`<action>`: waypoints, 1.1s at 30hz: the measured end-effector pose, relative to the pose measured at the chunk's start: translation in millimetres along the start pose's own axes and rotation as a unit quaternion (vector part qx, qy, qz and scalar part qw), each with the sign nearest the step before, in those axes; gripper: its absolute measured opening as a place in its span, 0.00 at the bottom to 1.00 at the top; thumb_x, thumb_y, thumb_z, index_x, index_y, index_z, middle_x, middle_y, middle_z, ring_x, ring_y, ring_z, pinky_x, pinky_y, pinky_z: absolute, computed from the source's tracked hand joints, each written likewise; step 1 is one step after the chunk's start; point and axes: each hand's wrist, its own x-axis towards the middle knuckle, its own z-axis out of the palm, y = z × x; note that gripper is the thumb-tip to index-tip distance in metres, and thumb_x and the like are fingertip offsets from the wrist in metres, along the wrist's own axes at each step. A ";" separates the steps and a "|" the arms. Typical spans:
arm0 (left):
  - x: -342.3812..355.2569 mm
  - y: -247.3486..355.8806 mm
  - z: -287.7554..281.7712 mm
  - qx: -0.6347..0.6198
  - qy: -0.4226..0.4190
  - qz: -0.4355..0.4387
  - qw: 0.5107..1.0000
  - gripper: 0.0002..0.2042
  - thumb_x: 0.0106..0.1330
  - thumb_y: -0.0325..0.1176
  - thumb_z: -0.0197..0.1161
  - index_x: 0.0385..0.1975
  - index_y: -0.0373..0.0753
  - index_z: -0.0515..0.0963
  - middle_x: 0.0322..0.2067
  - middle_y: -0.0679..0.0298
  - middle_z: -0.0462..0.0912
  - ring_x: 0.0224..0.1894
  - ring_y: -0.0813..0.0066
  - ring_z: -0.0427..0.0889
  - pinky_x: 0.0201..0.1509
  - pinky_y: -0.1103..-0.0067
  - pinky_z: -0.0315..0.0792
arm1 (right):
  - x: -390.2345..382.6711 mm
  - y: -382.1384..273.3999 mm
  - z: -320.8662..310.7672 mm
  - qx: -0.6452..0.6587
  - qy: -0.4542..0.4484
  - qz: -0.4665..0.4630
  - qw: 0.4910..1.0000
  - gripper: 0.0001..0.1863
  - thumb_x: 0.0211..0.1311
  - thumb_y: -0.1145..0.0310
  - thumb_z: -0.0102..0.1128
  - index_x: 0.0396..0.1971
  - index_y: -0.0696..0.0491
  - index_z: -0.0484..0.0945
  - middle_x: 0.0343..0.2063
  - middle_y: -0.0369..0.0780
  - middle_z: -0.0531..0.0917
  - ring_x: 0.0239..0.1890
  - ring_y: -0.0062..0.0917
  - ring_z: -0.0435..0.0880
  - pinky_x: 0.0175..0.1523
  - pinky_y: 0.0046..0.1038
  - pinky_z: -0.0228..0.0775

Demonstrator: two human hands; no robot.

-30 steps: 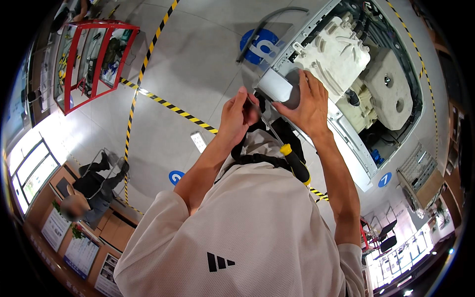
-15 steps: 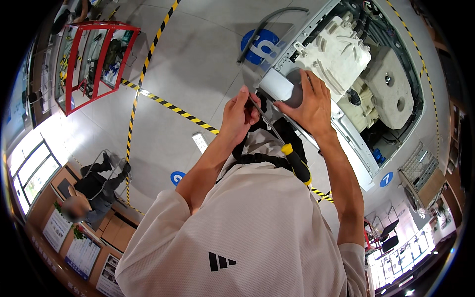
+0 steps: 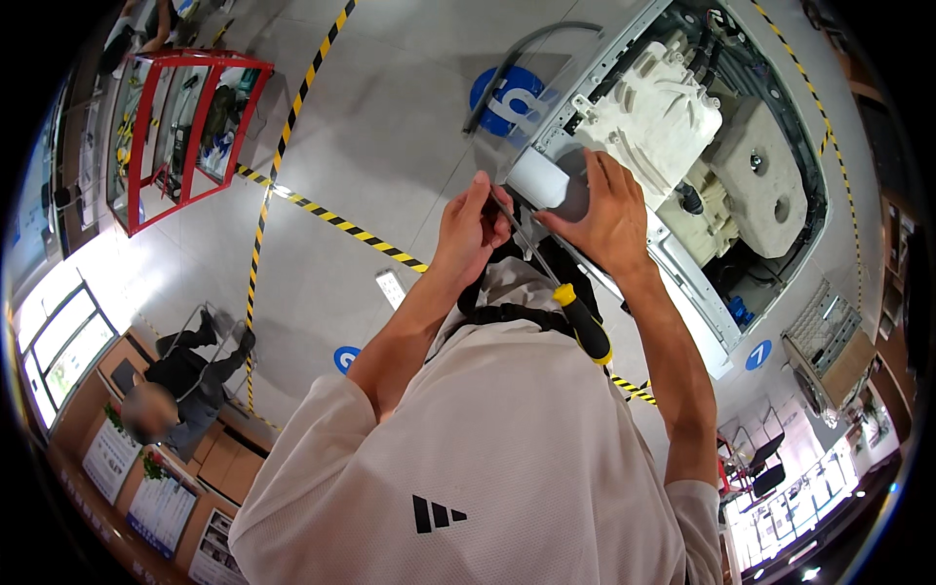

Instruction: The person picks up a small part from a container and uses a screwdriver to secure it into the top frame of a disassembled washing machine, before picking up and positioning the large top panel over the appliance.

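We see the left hand raised in front of the chest, its thumb pointing up and its fingers curled inward, grasping a screwdriver by the far end of its thin metal shaft. The black and yellow handle slants down toward the belly of the pale shirt, so the tool lies between the two forearms, its shaft end near the near left corner of the open metal cabinet. We follow the left forearm up and inward from a bent elbow; the right forearm climbs more steeply and leans left.

We find the right hand over that same corner, its back toward us, the thumb stretched left and the fingers bent in a wide, loose curve. Its grip is released, with a gap between thumb and fingertips; we cannot tell whether it touches the white panel beneath.

Inside the cabinet we see a cream plastic tub toward the left edge, a grey block with two holes toward the right edge, and a small blue part by the near right corner. Outside the left edge, a dark hose curves along the floor
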 end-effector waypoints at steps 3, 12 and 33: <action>0.9 1.5 2.4 -0.003 0.007 0.000 1.000 0.19 0.67 0.48 0.50 0.27 0.37 0.72 0.23 0.64 0.73 0.18 0.81 0.68 0.19 0.85 0.60 | 1.0 -1.2 -0.2 -0.009 -0.005 -0.001 1.000 0.50 0.28 0.49 0.76 0.53 0.59 0.65 0.46 0.45 0.72 0.48 0.38 0.72 0.51 0.36 0.65; 0.7 1.9 3.2 -0.011 0.008 -0.015 1.000 0.17 0.68 0.46 0.50 0.28 0.36 0.72 0.25 0.63 0.71 0.20 0.81 0.66 0.23 0.85 0.61 | 16.5 -5.4 -8.6 -0.040 -0.076 0.003 0.996 0.56 0.24 0.41 0.75 0.56 0.59 0.63 0.40 0.46 0.72 0.41 0.38 0.73 0.45 0.36 0.66; -0.6 1.7 3.0 -0.006 0.006 -0.012 1.000 0.17 0.68 0.46 0.50 0.27 0.37 0.72 0.26 0.64 0.72 0.20 0.82 0.66 0.23 0.85 0.60 | 18.8 -2.9 -3.0 -0.049 -0.076 0.015 0.996 0.52 0.25 0.38 0.72 0.51 0.58 0.69 0.37 0.46 0.73 0.41 0.38 0.74 0.44 0.35 0.70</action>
